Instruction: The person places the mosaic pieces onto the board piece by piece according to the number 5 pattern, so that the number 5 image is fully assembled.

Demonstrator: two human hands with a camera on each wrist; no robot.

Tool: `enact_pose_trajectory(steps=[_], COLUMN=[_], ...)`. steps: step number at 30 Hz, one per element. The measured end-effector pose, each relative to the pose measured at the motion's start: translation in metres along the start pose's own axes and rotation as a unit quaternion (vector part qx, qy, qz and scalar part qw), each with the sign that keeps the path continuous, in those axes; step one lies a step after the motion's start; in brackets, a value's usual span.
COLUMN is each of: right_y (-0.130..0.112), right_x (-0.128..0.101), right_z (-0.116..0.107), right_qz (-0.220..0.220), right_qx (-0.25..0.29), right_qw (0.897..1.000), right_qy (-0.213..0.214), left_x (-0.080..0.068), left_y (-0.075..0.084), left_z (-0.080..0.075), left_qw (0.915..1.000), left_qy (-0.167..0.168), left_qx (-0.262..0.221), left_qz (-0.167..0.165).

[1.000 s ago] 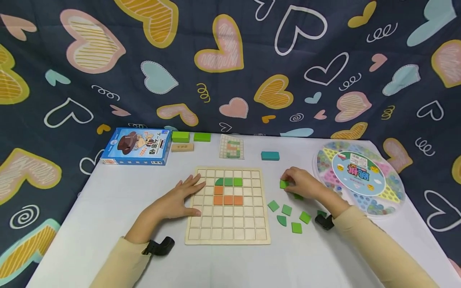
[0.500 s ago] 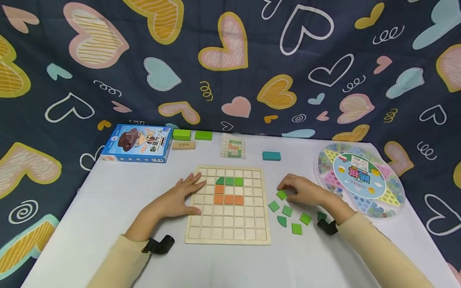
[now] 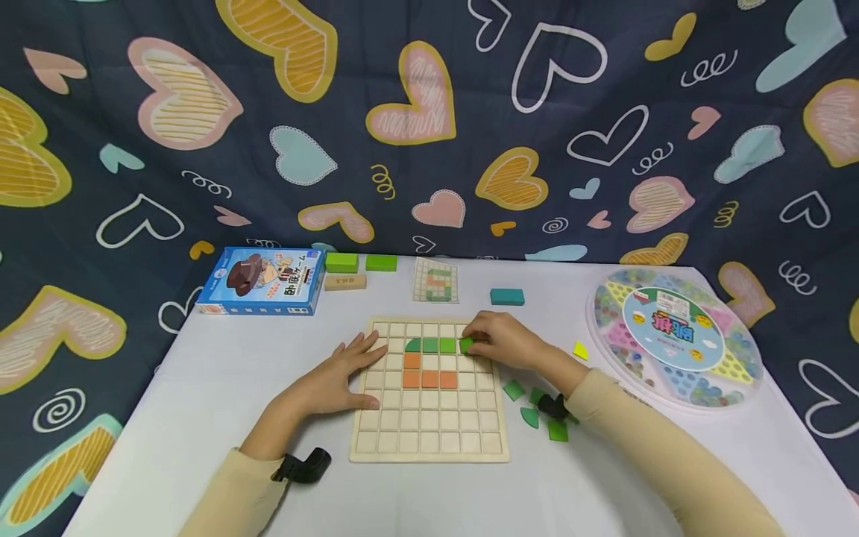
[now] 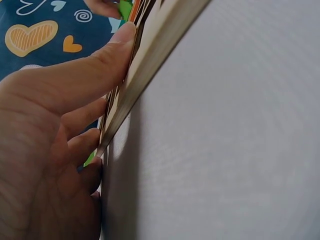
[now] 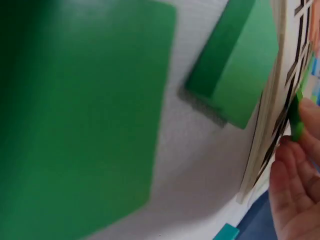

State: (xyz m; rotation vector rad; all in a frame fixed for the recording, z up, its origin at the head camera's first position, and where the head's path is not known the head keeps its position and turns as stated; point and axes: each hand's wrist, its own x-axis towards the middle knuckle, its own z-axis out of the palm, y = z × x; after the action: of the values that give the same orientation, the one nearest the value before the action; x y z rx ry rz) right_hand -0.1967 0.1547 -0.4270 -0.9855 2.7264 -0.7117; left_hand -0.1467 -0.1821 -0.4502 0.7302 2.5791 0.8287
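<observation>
Right hand (image 3: pixel 499 341) has left the loose green pieces (image 3: pixel 514 389) on the desk (image 3: pixel 201 388) and now sits over the wooden grid board (image 3: pixel 429 436). Its grip pinches a green tile (image 3: pixel 466 344) at the cell just right of the green row (image 3: pixel 431 344), above the orange tiles (image 3: pixel 429 379). Whether the tile is seated cannot be told. Left hand (image 3: pixel 338 377) stays flat, fingers straight, pressing the board's left edge; holding nothing. Judgement: transfer done, placement in hand.
</observation>
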Motion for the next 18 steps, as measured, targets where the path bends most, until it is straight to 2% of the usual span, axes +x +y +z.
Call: enact_pose_trajectory(steps=[5,8,10,14,16,18], right_y=[-0.002,-0.004,-0.002,0.017,0.034,0.049], right_x=[0.008,0.009,0.003,-0.031,-0.055,-0.079], right_z=[0.009,0.008,0.003,-0.019,-0.031,-0.040], right_qz=[0.019,0.032,0.041,0.075,0.115,0.179], right_qx=[-0.009,0.005,0.022,0.055,0.051,0.041], right_qw=[1.000,0.999,0.999,0.995,0.989,0.979], right_qy=[-0.011,-0.020,-0.011,0.047,0.075,0.084], left_x=[0.000,-0.002,-0.005,-0.007,-0.007,-0.006], left_y=[0.001,0.000,-0.002,-0.004,-0.004,-0.004], left_z=[0.002,0.001,0.001,0.000,-0.002,-0.004], left_qw=[1.0000,0.9999,0.9999,0.9999,0.9999,0.9999], left_qy=[0.007,0.012,0.009,0.005,0.009,0.014], left_qx=[-0.003,-0.007,-0.010,-0.010,-0.010,-0.010], left_qz=[0.001,-0.003,-0.007,-0.006,-0.003,-0.001])
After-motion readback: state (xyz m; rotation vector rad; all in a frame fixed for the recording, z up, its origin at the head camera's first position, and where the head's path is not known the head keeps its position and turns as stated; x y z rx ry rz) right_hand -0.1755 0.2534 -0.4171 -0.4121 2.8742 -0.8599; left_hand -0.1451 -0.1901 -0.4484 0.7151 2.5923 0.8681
